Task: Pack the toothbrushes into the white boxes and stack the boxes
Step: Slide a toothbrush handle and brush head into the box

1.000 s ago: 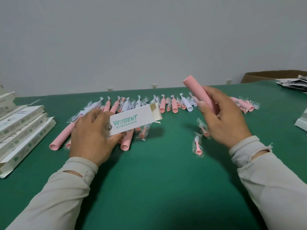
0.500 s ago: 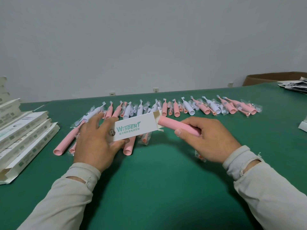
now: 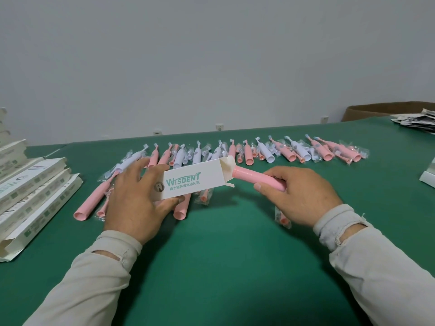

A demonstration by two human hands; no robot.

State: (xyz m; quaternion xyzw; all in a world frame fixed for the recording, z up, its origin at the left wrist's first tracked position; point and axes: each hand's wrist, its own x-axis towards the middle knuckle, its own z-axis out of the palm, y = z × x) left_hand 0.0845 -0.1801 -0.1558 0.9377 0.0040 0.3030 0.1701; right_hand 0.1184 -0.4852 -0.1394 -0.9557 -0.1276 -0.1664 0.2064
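The pink plastic toothbrush handle (image 3: 256, 176) is entering the white cardboard box (image 3: 188, 182), its front end hidden inside. The left hand (image 3: 135, 201) is gripping the box; the right hand (image 3: 299, 196) is pinching the handle.

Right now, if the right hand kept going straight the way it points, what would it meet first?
Probably the open end of the white box that the left hand holds; the right hand grips a pink toothbrush already entering it.

We see the left hand (image 3: 134, 198) gripping a white box (image 3: 188, 182) above the green counter (image 3: 223, 267), its open end flaps turned toward the right. The right hand (image 3: 299, 196) holds a pink toothbrush (image 3: 256, 178), one end just inside the box mouth. Behind them lies a row of pink and white toothbrushes (image 3: 259, 152) in clear wrappers. Flat boxes (image 3: 30, 196) are piled at the left edge.
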